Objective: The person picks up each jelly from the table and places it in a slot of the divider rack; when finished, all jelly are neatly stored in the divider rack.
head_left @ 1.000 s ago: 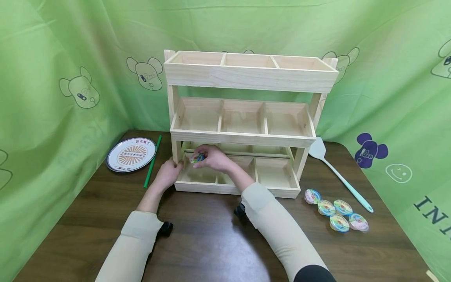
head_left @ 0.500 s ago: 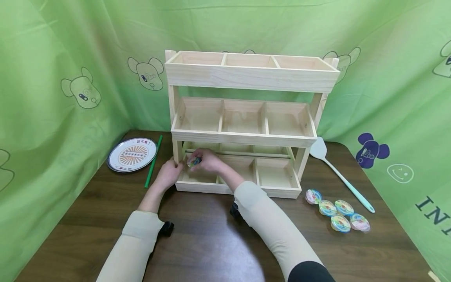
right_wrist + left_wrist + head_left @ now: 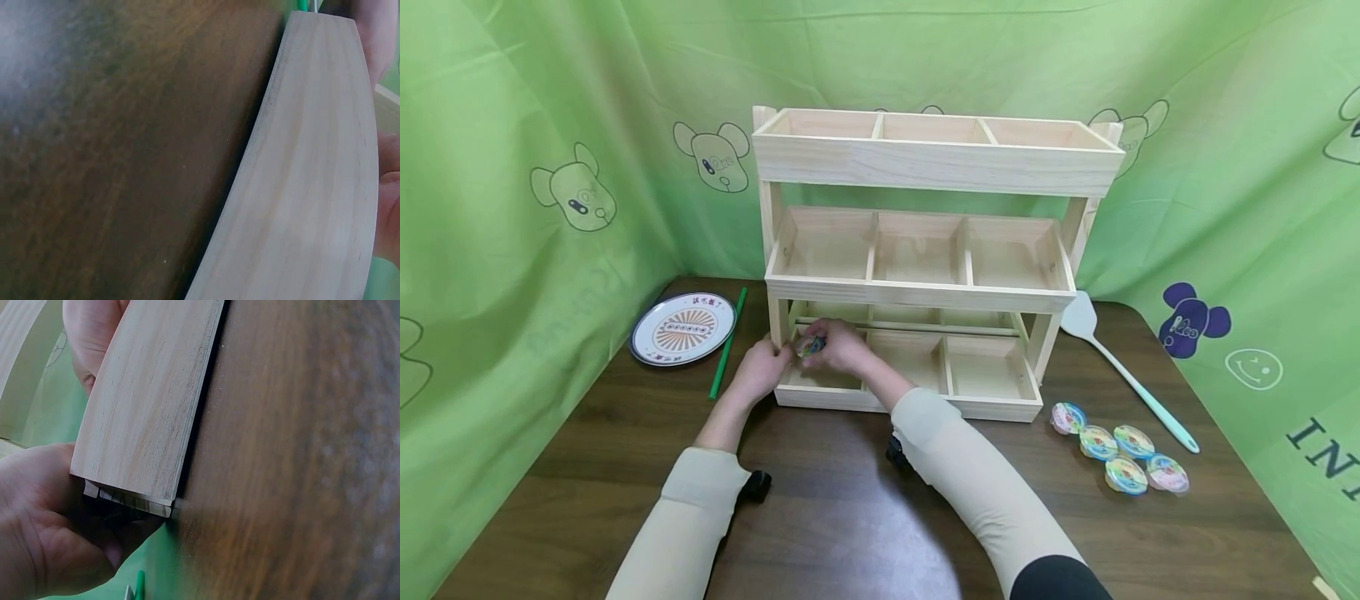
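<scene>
Green cloth printed with cartoon mice [image 3: 625, 67] hangs behind a dark wooden table [image 3: 835, 508], on which a three-tier wooden rack [image 3: 925, 168] stands with its bottom tray [image 3: 955, 407] nearest the person. Over the last second the right hand [image 3: 841, 346] has moved slightly leftward with the small lidded cup [image 3: 809, 345], which is now at the left end of that tray's left compartment; whether it touches the tray floor I cannot tell. Fingers and thumb pinch the cup, so it seems this one is being settled into place but is not yet released. Meanwhile the left hand [image 3: 762, 367] has stayed at the tray's left end, its fingers curled round the corner, probably steadying the rack. Five more cups [image 3: 1098, 443] lie grouped on the table to the right, unchanged, which suggests much remains to be done
</scene>
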`<move>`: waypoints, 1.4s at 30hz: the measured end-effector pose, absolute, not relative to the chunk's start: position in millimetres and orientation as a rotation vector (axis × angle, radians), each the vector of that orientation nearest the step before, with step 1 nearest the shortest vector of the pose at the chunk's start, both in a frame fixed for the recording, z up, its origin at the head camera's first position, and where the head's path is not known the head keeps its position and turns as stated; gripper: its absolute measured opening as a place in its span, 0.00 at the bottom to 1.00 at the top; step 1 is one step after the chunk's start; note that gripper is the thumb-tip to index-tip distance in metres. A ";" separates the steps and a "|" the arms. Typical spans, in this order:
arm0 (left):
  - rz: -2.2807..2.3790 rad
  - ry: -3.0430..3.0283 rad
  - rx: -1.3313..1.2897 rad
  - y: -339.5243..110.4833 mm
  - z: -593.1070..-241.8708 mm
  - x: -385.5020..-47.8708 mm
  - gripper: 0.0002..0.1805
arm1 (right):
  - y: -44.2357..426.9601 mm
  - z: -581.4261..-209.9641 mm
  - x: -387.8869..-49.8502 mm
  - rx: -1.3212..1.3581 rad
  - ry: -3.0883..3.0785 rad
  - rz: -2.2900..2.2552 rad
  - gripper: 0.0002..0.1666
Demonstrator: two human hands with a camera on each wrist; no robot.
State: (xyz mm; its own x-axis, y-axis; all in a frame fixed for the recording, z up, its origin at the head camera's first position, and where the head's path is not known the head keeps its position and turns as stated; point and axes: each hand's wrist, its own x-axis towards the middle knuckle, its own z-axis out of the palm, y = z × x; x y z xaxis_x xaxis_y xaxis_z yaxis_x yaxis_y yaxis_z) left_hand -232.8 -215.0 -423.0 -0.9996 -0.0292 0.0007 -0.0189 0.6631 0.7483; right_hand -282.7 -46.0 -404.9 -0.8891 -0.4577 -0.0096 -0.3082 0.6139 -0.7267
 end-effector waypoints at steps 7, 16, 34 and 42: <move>-1.281 -2.854 0.035 -215.1 -423.2 -233.1 0.19 | -51.2 -410.2 -280.8 -0.558 2.682 -1.157 0.36; -1.284 -2.854 0.026 -214.7 -421.4 -233.1 0.19 | -54.8 -412.7 -278.2 -0.545 2.721 -1.182 0.36; -1.287 -2.870 0.042 -216.1 -422.2 -232.8 0.21 | -36.4 -398.0 -265.6 -0.570 2.625 -1.208 0.47; -1.280 -2.886 0.044 -215.7 -421.2 -234.2 0.22 | -10.8 -385.9 -265.4 -0.588 2.501 -1.461 0.44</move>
State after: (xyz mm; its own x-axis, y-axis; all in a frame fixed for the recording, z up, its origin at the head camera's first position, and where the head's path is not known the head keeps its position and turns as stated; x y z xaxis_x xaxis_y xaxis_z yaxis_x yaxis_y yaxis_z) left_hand -234.2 -215.7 -421.2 -0.9995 -0.0191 -0.0259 -0.0320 0.6708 0.7409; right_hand -265.4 -10.8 -385.9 -0.9043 -0.4252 0.0380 -0.2419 0.4371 -0.8663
